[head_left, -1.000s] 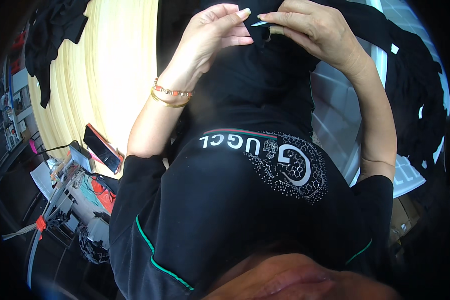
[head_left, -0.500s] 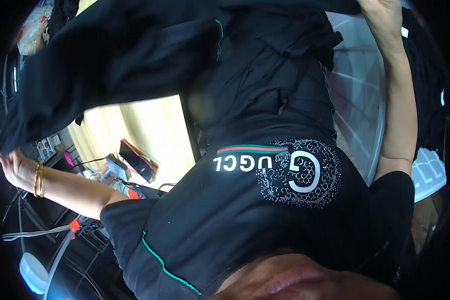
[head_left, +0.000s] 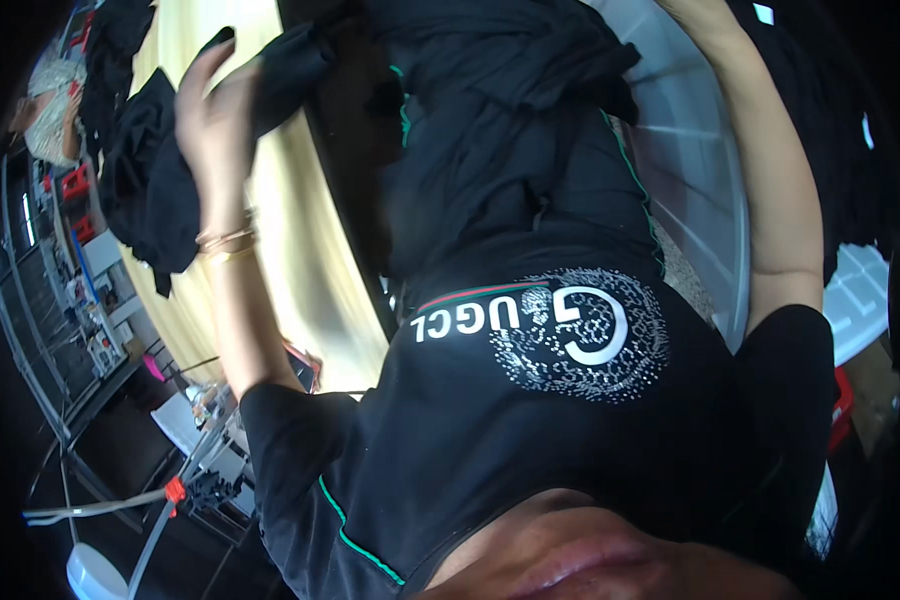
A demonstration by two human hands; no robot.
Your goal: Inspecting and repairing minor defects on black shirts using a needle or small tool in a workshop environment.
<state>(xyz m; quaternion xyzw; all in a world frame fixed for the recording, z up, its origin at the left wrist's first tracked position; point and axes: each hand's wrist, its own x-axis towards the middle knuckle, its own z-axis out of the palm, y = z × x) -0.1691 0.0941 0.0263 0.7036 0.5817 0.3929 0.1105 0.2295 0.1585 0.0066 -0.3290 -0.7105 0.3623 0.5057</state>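
My left hand (head_left: 217, 125) is up over the pale wooden table, smeared by motion. Black cloth (head_left: 148, 165) lies bunched beside its wrist, and more black cloth (head_left: 295, 75) shows at the fingers. Whether the fingers grip any of it cannot be made out. At the top edge my right hand (head_left: 682, 12) is mostly cut off, with its fingers out of sight. The right forearm reaches up past a translucent pale plastic tub (head_left: 695, 160). Crumpled black fabric (head_left: 530, 65) lies over my lap.
The pale wooden table (head_left: 305, 190) runs along my left. Beyond it stand metal racks (head_left: 40, 330) and red items (head_left: 77, 185); another person (head_left: 55, 110) is at the far upper left. A white lamp-like shade (head_left: 95, 572) hangs lower left. Dark cloth (head_left: 850, 150) and a pale container (head_left: 863, 300) are on the right.
My left hand has swung from the far left up and inward. The black cloth that stretched across the top has dropped, partly onto the table. My right hand has slid further past the top edge.
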